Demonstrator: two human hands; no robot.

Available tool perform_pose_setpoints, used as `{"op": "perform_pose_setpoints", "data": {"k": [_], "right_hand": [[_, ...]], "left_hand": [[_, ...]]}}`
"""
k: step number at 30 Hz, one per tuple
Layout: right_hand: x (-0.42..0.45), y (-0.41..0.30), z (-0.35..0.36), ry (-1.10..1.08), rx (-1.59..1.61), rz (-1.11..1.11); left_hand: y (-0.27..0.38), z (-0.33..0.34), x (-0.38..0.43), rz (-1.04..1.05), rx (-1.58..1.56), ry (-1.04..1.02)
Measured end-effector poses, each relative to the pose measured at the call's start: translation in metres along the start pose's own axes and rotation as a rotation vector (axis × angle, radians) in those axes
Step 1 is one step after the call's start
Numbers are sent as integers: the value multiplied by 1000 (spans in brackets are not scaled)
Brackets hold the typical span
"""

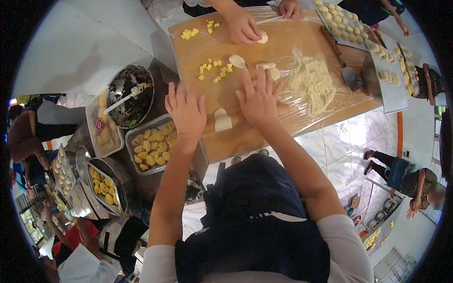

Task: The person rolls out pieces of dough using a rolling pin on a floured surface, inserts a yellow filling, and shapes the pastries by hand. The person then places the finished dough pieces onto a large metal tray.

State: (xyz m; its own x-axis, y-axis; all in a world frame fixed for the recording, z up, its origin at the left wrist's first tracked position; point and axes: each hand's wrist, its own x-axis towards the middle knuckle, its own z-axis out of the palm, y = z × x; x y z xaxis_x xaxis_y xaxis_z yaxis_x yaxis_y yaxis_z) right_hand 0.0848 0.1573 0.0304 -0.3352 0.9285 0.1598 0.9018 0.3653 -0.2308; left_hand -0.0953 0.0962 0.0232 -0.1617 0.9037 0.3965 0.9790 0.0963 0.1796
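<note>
My left hand (187, 111) is palm down at the table's left edge, fingers spread. My right hand (260, 99) is palm down over the wooden tabletop (244, 139), fingers spread, its fingertips near a flat dough oval (237, 61) and small dough pieces (273, 73). Between my hands lies a pale dough piece (223, 123); what seems a wooden rolling pin end (283, 109) shows beside my right wrist. What is under my palms is hidden. Yellow cubes (216, 63) lie beyond my hands. A shaggy dough mass (311, 83) sits on plastic film to the right.
Across the table, another person's hand (244, 28) touches a dough disc (262, 37). To the left stand a smeared metal bowl (151, 95) with a spatula (122, 100) and a container of yellow pieces (150, 172). A metal scraper (351, 78) and dough trays (393, 90) are at right.
</note>
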Motion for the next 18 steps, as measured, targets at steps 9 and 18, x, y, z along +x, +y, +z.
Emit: {"op": "perform_pose_setpoints", "data": {"k": [9,18], "right_hand": [[-38,6,2,33,56,-18],[-41,5,2,82,85,-24]], "left_hand": [[14,-30,-44,367,-330,-141],[34,-25,-63,342,-345,-39]]}}
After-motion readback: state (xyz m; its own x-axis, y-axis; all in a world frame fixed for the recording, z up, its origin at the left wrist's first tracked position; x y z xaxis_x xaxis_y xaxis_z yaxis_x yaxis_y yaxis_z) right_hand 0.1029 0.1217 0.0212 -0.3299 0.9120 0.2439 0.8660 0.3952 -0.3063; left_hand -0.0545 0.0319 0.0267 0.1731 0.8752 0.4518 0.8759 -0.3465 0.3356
